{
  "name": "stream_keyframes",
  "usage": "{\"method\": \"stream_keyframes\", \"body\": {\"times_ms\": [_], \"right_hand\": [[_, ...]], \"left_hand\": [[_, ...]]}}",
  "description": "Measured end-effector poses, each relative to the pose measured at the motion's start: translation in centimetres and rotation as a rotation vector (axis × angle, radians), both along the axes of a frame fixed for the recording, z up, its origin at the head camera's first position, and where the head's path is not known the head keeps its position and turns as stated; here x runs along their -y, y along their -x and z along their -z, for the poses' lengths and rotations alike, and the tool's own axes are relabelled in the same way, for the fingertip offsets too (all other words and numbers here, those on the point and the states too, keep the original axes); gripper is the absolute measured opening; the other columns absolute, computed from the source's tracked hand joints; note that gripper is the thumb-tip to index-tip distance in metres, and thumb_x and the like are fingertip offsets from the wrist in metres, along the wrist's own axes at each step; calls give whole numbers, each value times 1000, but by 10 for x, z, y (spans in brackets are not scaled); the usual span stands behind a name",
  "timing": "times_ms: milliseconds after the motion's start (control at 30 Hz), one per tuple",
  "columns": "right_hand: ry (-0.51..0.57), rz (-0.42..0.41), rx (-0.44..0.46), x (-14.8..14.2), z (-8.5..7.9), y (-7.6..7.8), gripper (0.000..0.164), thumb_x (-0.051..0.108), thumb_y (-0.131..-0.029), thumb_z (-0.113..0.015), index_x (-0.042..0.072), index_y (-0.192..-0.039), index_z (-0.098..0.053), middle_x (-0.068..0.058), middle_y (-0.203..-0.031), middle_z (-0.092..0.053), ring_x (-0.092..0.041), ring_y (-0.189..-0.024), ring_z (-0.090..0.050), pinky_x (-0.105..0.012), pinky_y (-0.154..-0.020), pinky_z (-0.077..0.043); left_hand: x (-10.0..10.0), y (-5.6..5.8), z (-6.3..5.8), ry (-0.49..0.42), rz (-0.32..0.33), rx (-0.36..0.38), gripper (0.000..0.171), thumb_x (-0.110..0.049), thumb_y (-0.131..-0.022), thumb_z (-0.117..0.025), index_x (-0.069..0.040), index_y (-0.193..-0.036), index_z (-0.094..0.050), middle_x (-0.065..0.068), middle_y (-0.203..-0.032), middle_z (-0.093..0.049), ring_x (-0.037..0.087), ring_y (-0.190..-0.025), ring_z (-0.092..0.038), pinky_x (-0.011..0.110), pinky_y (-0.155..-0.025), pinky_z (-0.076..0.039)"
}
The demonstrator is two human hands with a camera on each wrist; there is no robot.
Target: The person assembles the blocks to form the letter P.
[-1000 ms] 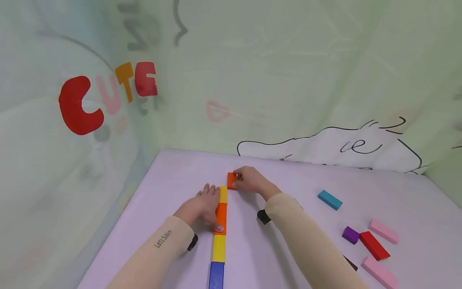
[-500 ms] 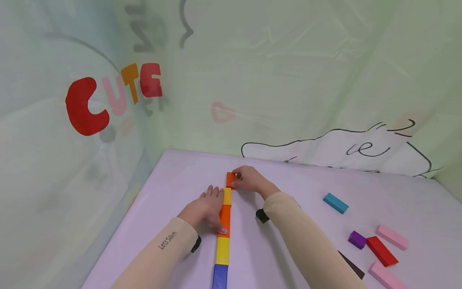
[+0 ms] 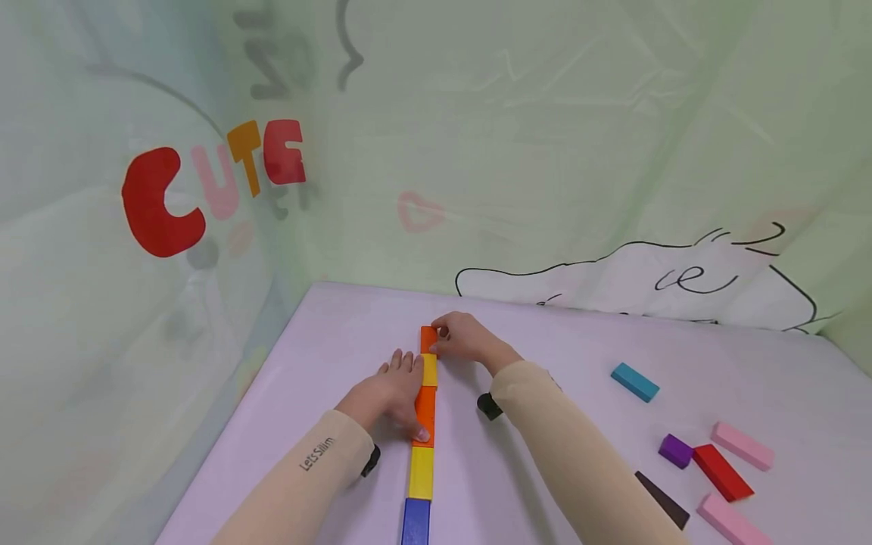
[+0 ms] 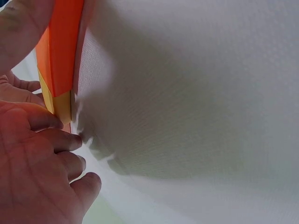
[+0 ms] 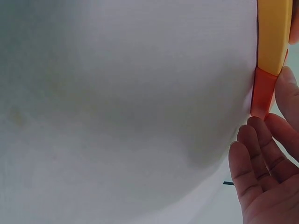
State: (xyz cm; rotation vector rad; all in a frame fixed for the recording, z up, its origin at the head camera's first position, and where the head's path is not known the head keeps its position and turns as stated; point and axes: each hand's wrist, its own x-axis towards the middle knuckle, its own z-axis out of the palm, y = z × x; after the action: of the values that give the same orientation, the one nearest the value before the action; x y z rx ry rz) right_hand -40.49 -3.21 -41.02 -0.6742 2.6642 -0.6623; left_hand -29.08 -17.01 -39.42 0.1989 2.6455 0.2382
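A straight row of blocks runs away from me on the table. From near to far it has a blue block [image 3: 415,522], a yellow block [image 3: 421,474], an orange block [image 3: 426,405], a second yellow block [image 3: 430,371] and a far orange block [image 3: 427,338]. My left hand [image 3: 390,393] lies along the row's left side, fingers extended beside the second yellow block and thumb on the nearer orange one. At the far end, my right hand [image 3: 470,337] pinches the far orange block between thumb and fingers. In the right wrist view that orange block [image 5: 263,91] meets the yellow block's end.
To the right lie a teal block [image 3: 635,381], a purple block [image 3: 676,451], a red block [image 3: 722,472], two pink blocks [image 3: 742,445] and a dark brown block [image 3: 662,499]. Fabric walls [image 3: 545,151] with printed drawings stand behind and at the left of the table.
My right hand has slid the far orange block left, from offset right of the row into line with the second yellow block. The left hand keeps its place on the row.
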Motion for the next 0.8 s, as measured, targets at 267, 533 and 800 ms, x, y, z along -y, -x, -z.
{"method": "stream_keyframes", "body": {"times_ms": [267,533,800], "right_hand": [[-24,-9,-30,0,-1,0,49,18,-95,-74,-1,-138,-61,-15,-114,-68,-25,-99,-60,-36,-98,-56],[-23,-4,-19,0,-1,0,49,19,-95,-74,-1,-138,-61,-15,-114,-68,-24,-100,-59,-35,-97,-56],[-7,1,-12,0,1,0,49,19,-95,-74,0,-138,-61,-14,-113,-68,-23,-98,-59,-35,-97,-56]], "left_hand": [[-4,0,-1,19,-6,0,113,-37,-78,-87,-3,-162,-21,16,-171,-20,33,-160,-12,47,-130,-18],[-4,0,-3,12,-10,5,112,-36,-78,-87,-2,-162,-21,17,-171,-20,34,-160,-13,47,-130,-18],[-2,0,-3,14,-2,10,112,-37,-78,-88,-3,-162,-21,17,-171,-20,34,-160,-12,47,-130,-17]]}}
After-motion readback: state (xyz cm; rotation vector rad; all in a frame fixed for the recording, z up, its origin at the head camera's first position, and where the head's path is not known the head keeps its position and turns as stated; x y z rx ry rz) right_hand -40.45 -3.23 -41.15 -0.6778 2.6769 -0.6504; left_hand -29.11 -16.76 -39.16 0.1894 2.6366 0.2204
